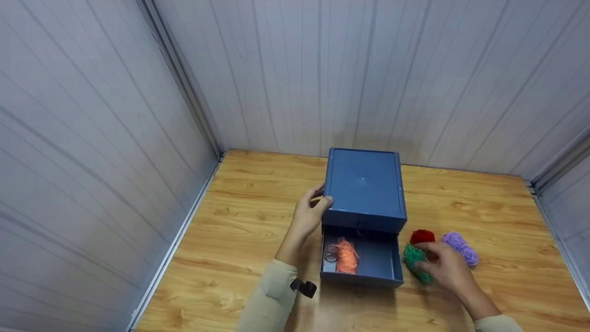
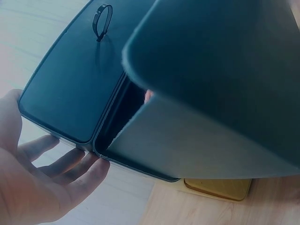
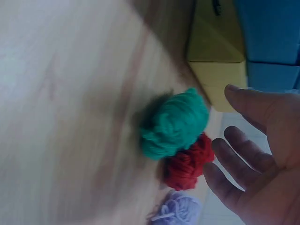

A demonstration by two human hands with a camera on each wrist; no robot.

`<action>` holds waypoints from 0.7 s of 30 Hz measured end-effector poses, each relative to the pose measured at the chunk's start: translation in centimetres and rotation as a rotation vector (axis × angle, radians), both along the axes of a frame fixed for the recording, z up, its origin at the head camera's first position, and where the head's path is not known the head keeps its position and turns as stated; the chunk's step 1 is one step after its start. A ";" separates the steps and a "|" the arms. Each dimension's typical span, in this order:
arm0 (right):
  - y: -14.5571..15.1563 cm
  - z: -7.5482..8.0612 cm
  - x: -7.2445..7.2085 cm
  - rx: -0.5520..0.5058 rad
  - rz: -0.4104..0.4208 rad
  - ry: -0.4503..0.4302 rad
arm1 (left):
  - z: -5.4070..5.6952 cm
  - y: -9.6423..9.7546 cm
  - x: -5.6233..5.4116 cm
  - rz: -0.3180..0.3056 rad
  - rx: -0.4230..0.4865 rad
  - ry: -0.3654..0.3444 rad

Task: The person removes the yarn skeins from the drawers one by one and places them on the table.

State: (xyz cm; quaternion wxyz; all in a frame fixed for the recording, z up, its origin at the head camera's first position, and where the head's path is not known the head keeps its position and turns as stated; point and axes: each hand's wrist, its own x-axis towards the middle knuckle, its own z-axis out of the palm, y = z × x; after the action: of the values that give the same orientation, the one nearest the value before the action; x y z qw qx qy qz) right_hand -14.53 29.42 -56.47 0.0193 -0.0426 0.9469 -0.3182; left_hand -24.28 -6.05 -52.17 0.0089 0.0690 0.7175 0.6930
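Note:
A blue drawer cabinet (image 1: pixel 364 182) stands on the table with one drawer (image 1: pixel 378 258) pulled out. Orange yarn (image 1: pixel 346 258) lies in that drawer's left part. My left hand (image 1: pixel 309 214) steadies the cabinet's left side, its thumb at the top edge; in the left wrist view the fairly straight fingers (image 2: pixel 89 178) touch the side wall. To the right, my right hand (image 1: pixel 445 267) hovers over a green yarn bundle (image 1: pixel 415 263). In the right wrist view its fingers are spread, apart from the green yarn (image 3: pixel 176 124). Red yarn (image 1: pixel 421 236) and purple yarn (image 1: pixel 461 249) lie beside it.
Below the blue drawers is a yellow drawer (image 3: pixel 218 79). A thin loop pull (image 2: pixel 102 22) hangs on the closed upper drawer front. Pale panel walls (image 1: pixel 286 83) enclose the wooden table (image 1: pixel 249 203) at the back and both sides.

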 end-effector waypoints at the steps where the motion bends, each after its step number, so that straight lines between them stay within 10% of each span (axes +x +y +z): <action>1: -0.1 0.3 0.1 -0.005 -0.001 0.007 | 0.0 0.0 0.0 -0.001 0.000 -0.002; 21: -6.2 5.0 0.8 -0.097 0.044 0.227 | 0.2 0.5 0.2 0.052 0.014 -0.016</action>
State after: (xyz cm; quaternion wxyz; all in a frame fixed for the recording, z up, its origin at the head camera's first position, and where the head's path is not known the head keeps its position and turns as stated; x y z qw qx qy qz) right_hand -13.74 23.18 -51.50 -0.0833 -0.1001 0.9252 -0.3565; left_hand -24.04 -5.55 -52.00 -0.0039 0.0451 0.7139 0.6987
